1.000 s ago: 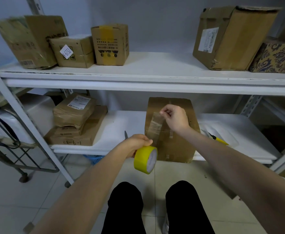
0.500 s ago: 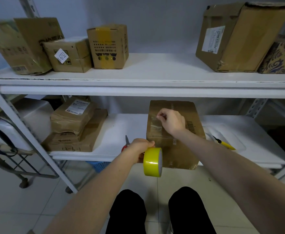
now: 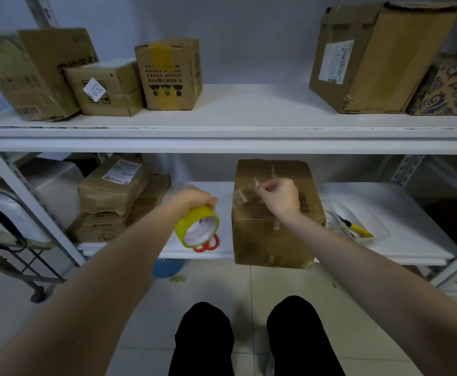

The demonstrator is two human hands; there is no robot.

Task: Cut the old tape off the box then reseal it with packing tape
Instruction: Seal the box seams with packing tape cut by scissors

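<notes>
A brown cardboard box [image 3: 273, 237] stands on the lower white shelf [image 3: 400, 251], its front overhanging the edge. My right hand [image 3: 277, 198] hovers over its top and pinches the end of a clear tape strip [image 3: 245, 192] that lies across the top left of the box. My left hand [image 3: 194, 199] grips a yellow roll of packing tape [image 3: 196, 230] to the left of the box, above the shelf. Red-handled scissors [image 3: 207, 245] lie on the shelf under the roll, mostly hidden.
A yellow utility knife [image 3: 356, 227] lies in a clear tray [image 3: 376, 226] right of the box. Stacked parcels [image 3: 113, 196] sit at the lower shelf's left. Several boxes line the upper shelf [image 3: 221, 131]. A blue basket [image 3: 166, 267] stands on the floor below. My legs show at the bottom.
My left hand carried the yellow roll left, away from the box front, and tilted it. My right hand came down onto the box top with the tape end. The scissors' handles came into sight.
</notes>
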